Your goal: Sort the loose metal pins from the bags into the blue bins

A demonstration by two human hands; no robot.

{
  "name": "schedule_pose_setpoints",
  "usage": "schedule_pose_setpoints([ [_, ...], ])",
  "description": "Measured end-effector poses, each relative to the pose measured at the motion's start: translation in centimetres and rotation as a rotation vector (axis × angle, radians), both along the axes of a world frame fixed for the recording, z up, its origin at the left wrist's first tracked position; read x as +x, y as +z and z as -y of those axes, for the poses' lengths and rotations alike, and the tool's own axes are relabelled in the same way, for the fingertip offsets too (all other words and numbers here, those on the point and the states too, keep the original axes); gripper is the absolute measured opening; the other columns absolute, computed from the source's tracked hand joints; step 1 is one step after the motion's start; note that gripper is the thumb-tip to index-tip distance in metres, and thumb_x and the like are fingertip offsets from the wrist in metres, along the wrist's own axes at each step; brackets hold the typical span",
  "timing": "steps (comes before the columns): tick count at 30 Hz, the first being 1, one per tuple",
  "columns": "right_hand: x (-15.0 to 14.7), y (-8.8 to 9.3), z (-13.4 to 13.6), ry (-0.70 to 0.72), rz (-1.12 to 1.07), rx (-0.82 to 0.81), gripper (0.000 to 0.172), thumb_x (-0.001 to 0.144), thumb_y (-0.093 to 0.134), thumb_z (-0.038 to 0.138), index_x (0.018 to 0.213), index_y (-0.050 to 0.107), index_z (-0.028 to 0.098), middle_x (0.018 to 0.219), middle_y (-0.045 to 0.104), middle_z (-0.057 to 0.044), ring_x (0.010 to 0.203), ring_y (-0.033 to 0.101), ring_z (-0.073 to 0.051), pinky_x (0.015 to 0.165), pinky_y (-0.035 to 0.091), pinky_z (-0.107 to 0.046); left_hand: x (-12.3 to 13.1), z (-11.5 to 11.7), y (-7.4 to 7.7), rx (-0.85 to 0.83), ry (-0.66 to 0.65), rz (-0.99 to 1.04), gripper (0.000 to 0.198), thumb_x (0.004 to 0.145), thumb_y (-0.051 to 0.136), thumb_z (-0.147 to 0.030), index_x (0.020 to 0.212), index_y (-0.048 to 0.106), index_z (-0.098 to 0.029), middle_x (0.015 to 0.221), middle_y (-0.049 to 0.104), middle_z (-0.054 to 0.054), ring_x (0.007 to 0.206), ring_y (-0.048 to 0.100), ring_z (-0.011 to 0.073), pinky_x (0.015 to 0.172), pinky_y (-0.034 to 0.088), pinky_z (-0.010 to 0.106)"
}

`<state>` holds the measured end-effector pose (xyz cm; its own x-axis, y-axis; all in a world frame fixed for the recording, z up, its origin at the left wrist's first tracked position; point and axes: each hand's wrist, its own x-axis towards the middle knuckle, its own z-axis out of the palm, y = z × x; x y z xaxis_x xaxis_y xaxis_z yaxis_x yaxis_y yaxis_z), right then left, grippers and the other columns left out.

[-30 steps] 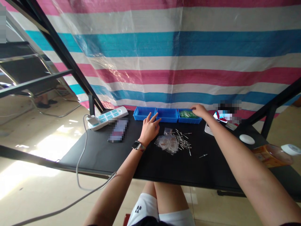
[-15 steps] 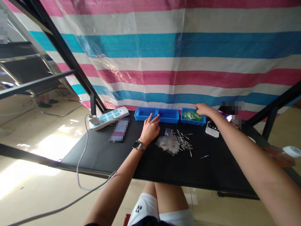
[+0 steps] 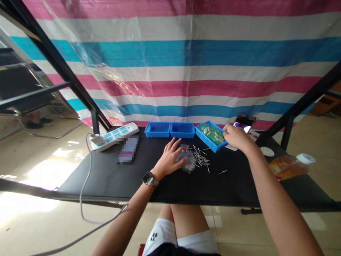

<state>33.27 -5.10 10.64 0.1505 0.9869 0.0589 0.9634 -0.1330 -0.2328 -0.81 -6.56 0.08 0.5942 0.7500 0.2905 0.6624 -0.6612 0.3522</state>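
While the rightmost blue bin [image 3: 206, 140] is gripped at its right end by the right hand [image 3: 237, 138], it is turned askew, with one corner pointed toward the near table edge. The fingers of that hand are bent over the end wall, which appears to be pinched; the thumb cannot be clearly made out. Whether the bin is raised or rested on the black tabletop [image 3: 170, 190] cannot be told. Inside it, green plastic film [image 3: 205, 130] and small whitish pieces are held. Just to its left, the middle blue bin [image 3: 182, 135] and the left blue bin [image 3: 157, 135] are lined up before the striped tarpaulin [image 3: 160, 81]. The fingers of the left hand [image 3: 168, 159] are spread, palm down, and its thumb is extended over clear plastic bags [image 3: 189, 164]; whether they are pressed cannot be told. Beside the bags, metal blind rivets [image 3: 201, 158] are loosely heaped, and a single rivet [image 3: 222, 172] is set apart to the right. Farther left, a plug is seated in a white power strip [image 3: 125, 131].
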Motion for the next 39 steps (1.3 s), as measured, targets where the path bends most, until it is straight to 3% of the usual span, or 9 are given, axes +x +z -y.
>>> schedule_pose_setpoints([
  [3,0.1,-2.8,4.6,-0.029,-0.414,0.034,0.02,0.093,0.053,0.033,0.098,0.069,0.022,0.094,0.077,-0.009,0.091,0.072,-0.028,0.078,0.052,-0.034,0.6,1.4,-0.8,-0.101,-0.101,-0.034,0.07,0.105,0.061,-0.062,0.166,0.047,-0.03,0.179,0.034,0.013,0.168,0.022,0.0408,0.133,0.027,0.066],
  [6,-0.5,-5.2,9.1,-0.091,-0.863,0.056,0.026,0.088,0.058,0.047,0.096,0.064,0.023,0.083,0.07,-0.004,0.078,0.067,-0.024,0.066,0.053,-0.032,1.2,2.2,-1.4,-0.093,-0.115,-0.05,0.081,0.099,0.069,-0.065,0.168,0.042,-0.032,0.177,0.036,0.014,0.163,0.031,0.0421,0.132,0.027,0.069],
  [11,-0.7,-7.4,15.3,-0.261,-1.177,0.089,0.046,0.081,0.073,0.064,0.1,0.062,0.024,0.091,0.068,-0.003,0.075,0.066,-0.024,0.057,0.058,-0.033,1.6,2.5,-1.3,-0.006,-0.067,-0.02,0.067,0.102,0.071,-0.051,0.162,0.048,-0.034,0.158,0.053,0.013,0.139,0.052,0.037,0.119,0.046,0.06],
  [15,0.9,-9.2,18.1,-0.377,-1.096,0.189,0.049,0.082,0.071,0.068,0.101,0.062,0.024,0.095,0.068,-0.005,0.08,0.066,-0.025,0.06,0.06,-0.035,1.5,2.3,-1.1,0.034,-0.041,-0.026,0.053,0.102,0.071,-0.048,0.151,0.058,-0.03,0.136,0.06,0.012,0.118,0.059,0.0326,0.11,0.053,0.054],
  [22,2.6,-11.2,20.0,-0.483,-0.851,0.365,0.053,0.088,0.061,0.07,0.112,0.061,0.023,0.093,0.07,-0.007,0.073,0.068,-0.027,0.064,0.057,-0.04,1.2,1.9,-1.1,-0.006,-0.015,0.093,0.039,0.102,0.073,-0.044,0.137,0.065,-0.03,0.125,0.06,0.008,0.113,0.06,0.0287,0.106,0.056,0.048],
  [27,2.2,-11.4,19.9,-0.578,-0.773,0.316,0.056,0.085,0.057,0.073,0.109,0.056,0.023,0.089,0.066,-0.006,0.056,0.06,-0.023,0.059,0.054,-0.041,0.9,1.4,-0.9,-0.076,0.058,0.214,0.029,0.103,0.071,-0.042,0.127,0.069,-0.025,0.117,0.06,0.008,0.111,0.061,0.0282,0.105,0.056,0.048],
  [31,1.7,-11.7,19.8,-0.586,-0.807,0.314,0.054,0.086,0.056,0.071,0.11,0.053,0.023,0.094,0.065,-0.008,0.057,0.058,-0.022,0.06,0.056,-0.043,1.1,0.8,-0.9,-0.124,0.122,0.336,0.025,0.103,0.071,-0.04,0.123,0.07,-0.024,0.116,0.059,0.007,0.11,0.063,0.0259,0.107,0.055,0.045],
  [35,1.6,-11.9,19.6,-0.616,-0.807,0.326,0.054,0.086,0.057,0.069,0.113,0.053,0.022,0.099,0.065,-0.01,0.058,0.059,-0.022,0.06,0.057,-0.045,2.6,0.3,-0.6,-0.107,0.158,0.417,0.023,0.103,0.071,-0.04,0.121,0.07,-0.025,0.115,0.059,0.006,0.11,0.063,0.0246,0.107,0.055,0.042],
  [39,1.4,-11.7,19.3,-0.639,-0.756,0.326,0.054,0.088,0.055,0.066,0.118,0.055,0.021,0.102,0.066,-0.011,0.056,0.06,-0.022,0.062,0.058,-0.045,5.4,0.4,0.0,-0.059,0.112,0.432,0.025,0.103,0.072,-0.041,0.122,0.07,-0.025,0.115,0.059,0.007,0.11,0.061,0.0248,0.103,0.055,0.04],
])
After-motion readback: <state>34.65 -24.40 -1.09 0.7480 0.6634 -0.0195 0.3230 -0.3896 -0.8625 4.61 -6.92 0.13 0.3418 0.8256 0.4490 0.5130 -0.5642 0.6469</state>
